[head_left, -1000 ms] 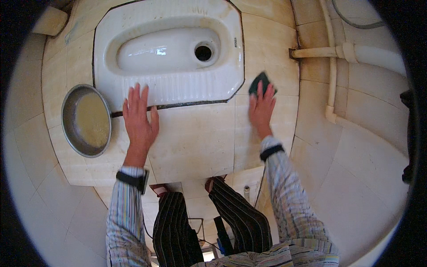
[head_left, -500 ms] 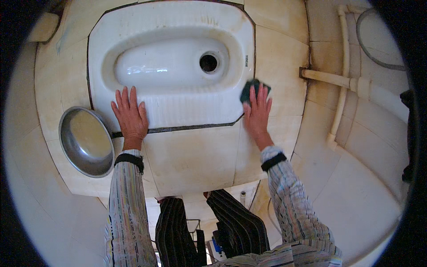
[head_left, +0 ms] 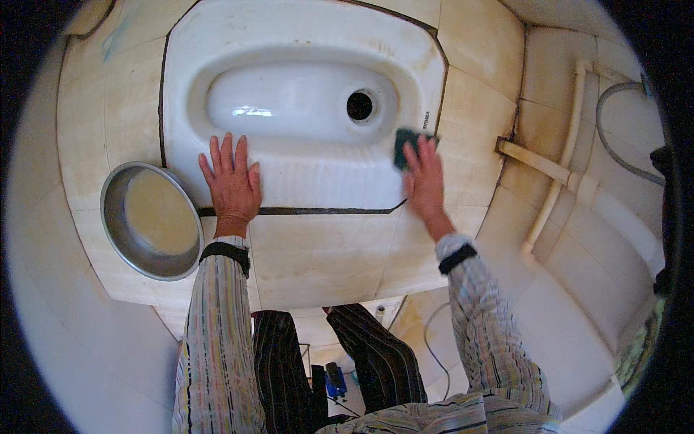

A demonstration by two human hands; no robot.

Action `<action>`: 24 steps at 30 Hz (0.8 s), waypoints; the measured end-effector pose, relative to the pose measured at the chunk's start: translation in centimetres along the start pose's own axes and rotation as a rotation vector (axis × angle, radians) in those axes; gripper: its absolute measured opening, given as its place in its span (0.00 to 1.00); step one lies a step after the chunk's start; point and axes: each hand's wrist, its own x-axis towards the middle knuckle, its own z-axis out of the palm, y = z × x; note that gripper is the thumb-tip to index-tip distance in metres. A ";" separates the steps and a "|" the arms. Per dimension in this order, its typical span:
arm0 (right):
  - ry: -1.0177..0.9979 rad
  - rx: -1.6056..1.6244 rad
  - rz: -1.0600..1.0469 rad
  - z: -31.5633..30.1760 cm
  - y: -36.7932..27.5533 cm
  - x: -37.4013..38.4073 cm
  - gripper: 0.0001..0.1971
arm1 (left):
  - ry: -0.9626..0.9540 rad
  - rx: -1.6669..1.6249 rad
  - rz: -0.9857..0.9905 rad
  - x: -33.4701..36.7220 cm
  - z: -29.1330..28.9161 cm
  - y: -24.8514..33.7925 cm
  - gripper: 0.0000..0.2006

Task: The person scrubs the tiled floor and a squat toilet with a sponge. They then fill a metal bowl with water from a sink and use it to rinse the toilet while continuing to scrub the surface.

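A white squat toilet (head_left: 325,170) is set into the tiled floor in front of me, its round drain hole at the right end of the bowl. My left hand (head_left: 235,189) lies flat on the near rim at the left, fingers spread and holding nothing. Under the fingers of my right hand (head_left: 426,184) is a dark green scouring pad (head_left: 403,150), pressed on the rim's right side near its front corner. The right hand is slightly smeared by motion and covers part of the pad.
A metal basin (head_left: 110,217) holding cloudy liquid stands left of my left wrist. White pipes (head_left: 538,160) and a grey hose (head_left: 606,129) run along the right wall. The raised tiled floor ends at a front edge (head_left: 303,304) just before my legs.
My right hand has slid the scouring pad leftward, from the toilet's right edge further onto the rim. My left hand stays at its place on the rim. The whole view has shifted slightly.
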 end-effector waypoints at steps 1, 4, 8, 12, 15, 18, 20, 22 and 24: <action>-0.002 0.056 -0.092 0.2 -0.3 -1.5 0.28 | -0.014 0.002 0.001 -0.1 0.0 0.0 0.25; 0.044 0.150 -0.105 1.1 -3.5 -0.5 0.23 | 0.004 -0.027 0.007 -0.1 0.1 -0.1 0.25; 0.045 0.413 -0.097 2.4 -13.9 6.5 0.12 | 0.000 -0.003 0.005 0.0 0.1 0.1 0.25; -0.096 0.313 -0.152 0.0 -14.4 7.0 0.10 | -0.015 -0.009 -0.005 0.0 -0.3 0.2 0.24; -0.091 -0.106 -0.399 -1.5 -4.3 7.9 0.12 | -0.002 -0.039 0.012 0.2 -0.1 0.2 0.25; -0.479 0.003 -0.172 2.2 -4.0 8.2 0.16 | -0.045 -0.032 0.005 -0.2 -0.2 0.2 0.25; -0.283 0.486 0.023 4.7 -10.4 7.2 0.17 | -0.035 -0.024 -0.009 -0.1 -0.2 0.1 0.25; -0.039 0.695 -0.129 5.8 -17.2 6.7 0.17 | -0.041 -0.030 -0.011 -0.2 -0.2 0.2 0.25; 0.160 0.500 -0.329 4.4 -20.4 6.6 0.18 | -0.057 -0.019 -0.023 0.0 -0.2 0.2 0.25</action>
